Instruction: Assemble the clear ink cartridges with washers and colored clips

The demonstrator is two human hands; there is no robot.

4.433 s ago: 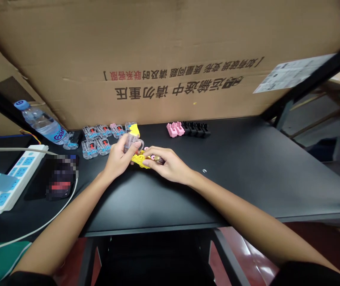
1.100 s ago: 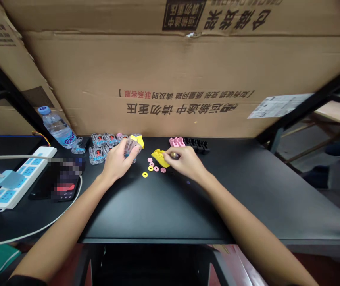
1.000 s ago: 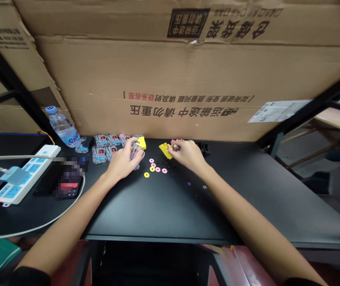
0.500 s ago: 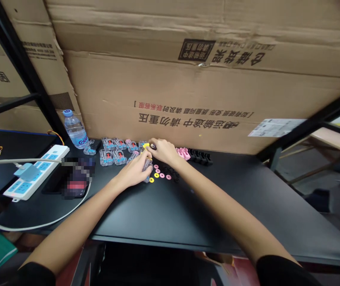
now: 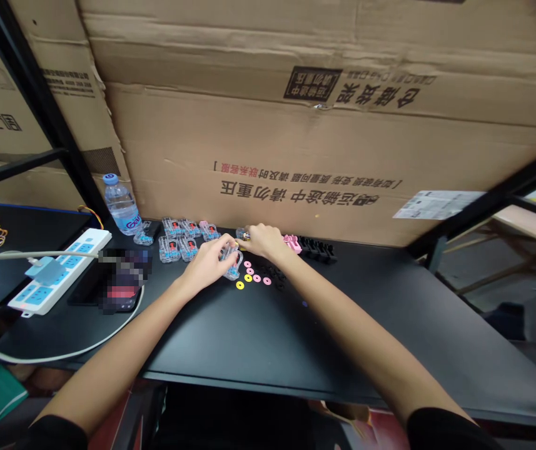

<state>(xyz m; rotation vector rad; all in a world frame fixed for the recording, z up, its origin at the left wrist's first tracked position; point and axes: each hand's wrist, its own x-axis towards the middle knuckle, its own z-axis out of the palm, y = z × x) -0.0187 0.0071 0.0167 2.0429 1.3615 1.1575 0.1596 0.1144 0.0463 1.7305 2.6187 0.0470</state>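
Brown cardboard [image 5: 178,131] printed with dark characters stands behind a matte black tabletop [image 5: 249,337]. Near its back, the left hand [image 5: 209,262] holds a clear plastic case with blue parts [image 5: 231,267], pinched between thumb and fingers. Beside it, the right hand [image 5: 268,240] has its fingers curled round a small brass-coloured piece [image 5: 246,237]; whether the fingertips also pinch the yellow plastic just under them, I cannot tell. With both hands so close, a knuckle could knock the case loose, and its smooth walls might slip.

Just beside the hands lie flat pink rings [image 5: 264,281], flat yellow rings [image 5: 237,285] and small black pieces [image 5: 279,276]; a dragging wrist could scatter them, and the black ones would be hard to find on black. Leftward, a careless elbow might catch the looped white cable [image 5: 12,360] or jostle the clear plastic water bottle [image 5: 122,206] near the white power strip [image 5: 61,269].
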